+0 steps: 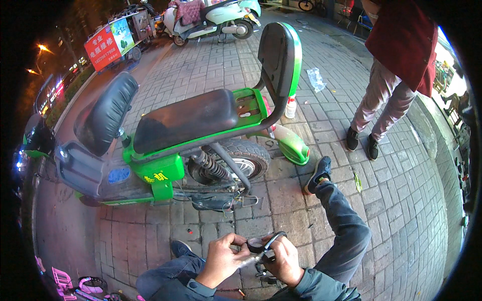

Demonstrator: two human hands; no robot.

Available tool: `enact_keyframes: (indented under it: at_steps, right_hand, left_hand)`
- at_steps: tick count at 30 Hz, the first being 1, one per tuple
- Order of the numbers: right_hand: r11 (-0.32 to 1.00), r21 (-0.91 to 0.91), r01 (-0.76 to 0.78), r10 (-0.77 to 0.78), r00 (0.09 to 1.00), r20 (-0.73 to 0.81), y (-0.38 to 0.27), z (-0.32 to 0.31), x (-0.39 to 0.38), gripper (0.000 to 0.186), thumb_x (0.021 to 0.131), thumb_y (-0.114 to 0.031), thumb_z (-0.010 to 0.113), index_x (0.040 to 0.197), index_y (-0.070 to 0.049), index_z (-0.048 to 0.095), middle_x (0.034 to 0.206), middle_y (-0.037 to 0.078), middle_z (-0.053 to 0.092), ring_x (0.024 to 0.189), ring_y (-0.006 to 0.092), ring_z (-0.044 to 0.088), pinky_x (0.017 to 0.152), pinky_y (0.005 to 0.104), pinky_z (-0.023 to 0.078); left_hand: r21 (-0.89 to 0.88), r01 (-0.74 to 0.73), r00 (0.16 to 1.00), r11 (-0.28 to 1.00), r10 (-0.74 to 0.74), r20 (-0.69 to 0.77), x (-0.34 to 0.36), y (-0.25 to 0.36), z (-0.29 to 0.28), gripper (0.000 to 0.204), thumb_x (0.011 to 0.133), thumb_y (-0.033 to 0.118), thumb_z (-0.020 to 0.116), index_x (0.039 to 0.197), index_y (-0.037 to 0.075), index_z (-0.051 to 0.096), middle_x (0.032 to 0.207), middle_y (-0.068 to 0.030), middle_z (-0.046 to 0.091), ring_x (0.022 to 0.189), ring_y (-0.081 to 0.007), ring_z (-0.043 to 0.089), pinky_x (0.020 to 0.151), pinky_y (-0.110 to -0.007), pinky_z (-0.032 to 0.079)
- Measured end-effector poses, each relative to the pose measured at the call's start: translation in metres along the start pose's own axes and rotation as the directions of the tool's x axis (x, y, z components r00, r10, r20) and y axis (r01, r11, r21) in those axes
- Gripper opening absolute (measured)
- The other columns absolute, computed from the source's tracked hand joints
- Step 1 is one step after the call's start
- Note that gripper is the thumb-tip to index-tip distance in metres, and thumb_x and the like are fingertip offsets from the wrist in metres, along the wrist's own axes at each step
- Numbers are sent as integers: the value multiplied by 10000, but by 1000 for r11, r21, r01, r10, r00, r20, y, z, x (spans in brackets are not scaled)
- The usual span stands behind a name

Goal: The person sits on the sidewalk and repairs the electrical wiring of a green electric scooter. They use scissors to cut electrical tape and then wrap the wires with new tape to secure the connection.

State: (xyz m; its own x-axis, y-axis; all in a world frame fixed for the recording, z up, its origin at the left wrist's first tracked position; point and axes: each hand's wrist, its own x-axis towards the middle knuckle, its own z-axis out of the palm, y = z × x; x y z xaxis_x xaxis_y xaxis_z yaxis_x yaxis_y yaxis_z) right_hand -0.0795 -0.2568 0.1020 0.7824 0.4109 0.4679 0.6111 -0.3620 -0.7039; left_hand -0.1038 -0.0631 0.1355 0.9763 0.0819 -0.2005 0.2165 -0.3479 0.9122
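Both hands (221,261) hold a dark curved part (271,242) near a green scooter (168,170)

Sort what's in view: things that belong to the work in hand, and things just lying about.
Likely part of the work:
- dark part, held between the left hand and right hand
- green scooter, standing just ahead of the hands

Apparently just lying or standing about:
- clear plastic wrapping on the paving
- yellow-green scrap
- pale scooter parked behind
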Motion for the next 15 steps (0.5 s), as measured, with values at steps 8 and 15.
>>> enact_keyframes:
  at_steps: [8, 15]
  right_hand:
    - [949, 176, -261, 278, 957, -81, -4, 4, 12, 370, 685, -16, 825, 991, -31, 616, 814, 108, 647, 701, 222, 658, 654, 337, 535]
    - [455, 776, -436, 590, 801, 104, 8, -25, 21, 313, 877, -197, 815, 997, -27, 582, 817, 20, 663, 740, 69, 603, 666, 222, 466]
  left_hand:
    - [65, -59, 977, 996, 71, -200, 13, -24, 0, 133, 821, 51, 763, 872, -26, 666, 805, -121, 731, 715, -167, 720, 645, -301, 555]
    - [-606, 377, 897, 700, -112, 428, 14, -15, -22, 315, 927, 74, 622, 1202, -65, 559, 1189, -189, 659, 1076, -285, 681, 889, -388, 583]
